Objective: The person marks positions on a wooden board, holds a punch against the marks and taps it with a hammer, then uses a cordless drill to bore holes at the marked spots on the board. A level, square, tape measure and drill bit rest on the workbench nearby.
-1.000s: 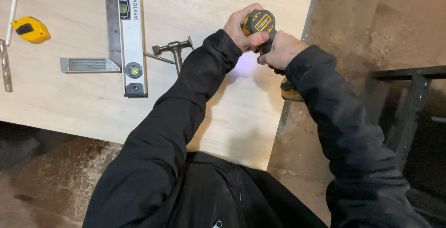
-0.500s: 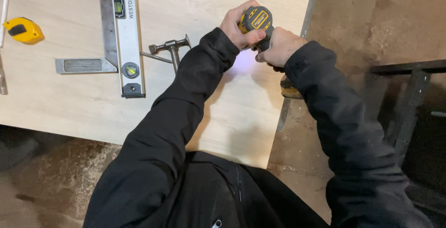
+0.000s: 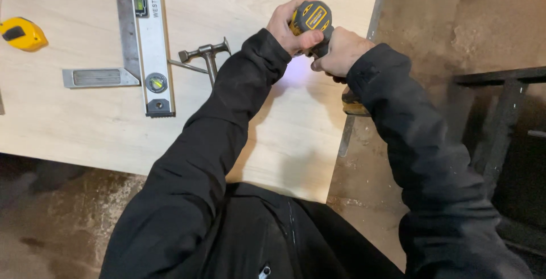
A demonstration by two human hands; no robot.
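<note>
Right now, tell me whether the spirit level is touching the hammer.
Apart. The head view shows bare plywood between the spirit level and the hammer; only a thin metal strip reaches toward the level.

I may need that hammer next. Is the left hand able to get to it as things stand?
Probably yes: the hammer lies uncovered on the board beside the left sleeve. But the left hand now grips the drill.

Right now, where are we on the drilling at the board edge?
Done: the layout tools lie set aside on the plywood board: level, square, hammer, tape measure. In hand: both hands, left hand and right hand, grip the yellow drill pointing down near the board's right edge, its light glowing on the wood. Left: can't tell; the bit and any hole are hidden.
</note>
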